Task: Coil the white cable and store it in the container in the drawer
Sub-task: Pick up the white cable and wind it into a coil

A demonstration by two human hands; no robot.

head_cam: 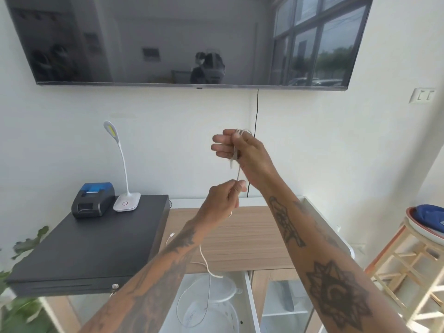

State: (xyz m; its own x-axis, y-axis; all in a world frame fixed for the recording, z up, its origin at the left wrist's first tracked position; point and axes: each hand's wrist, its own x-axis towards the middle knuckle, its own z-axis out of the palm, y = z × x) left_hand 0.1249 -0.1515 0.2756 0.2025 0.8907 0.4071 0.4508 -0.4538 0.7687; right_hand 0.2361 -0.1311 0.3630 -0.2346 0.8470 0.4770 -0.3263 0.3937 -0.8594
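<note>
My right hand (240, 151) is raised in front of the wall, closed around several loops of the thin white cable (205, 260). Just below it, my left hand (224, 198) pinches the same cable between thumb and fingers. The strand runs taut between the two hands. From my left hand the cable hangs down past my forearm and loops into the open white drawer (252, 306). Its plug end (171, 235) lies on the wooden counter. A clear plastic container (223, 311) with a lid sits inside the drawer.
A black cash drawer (91, 248) on the left carries a receipt printer (93, 200) and a white desk lamp (122, 174). A TV (187, 39) hangs above, with a black wire down the wall. Wooden stool (408, 258) at right, plant leaves at lower left.
</note>
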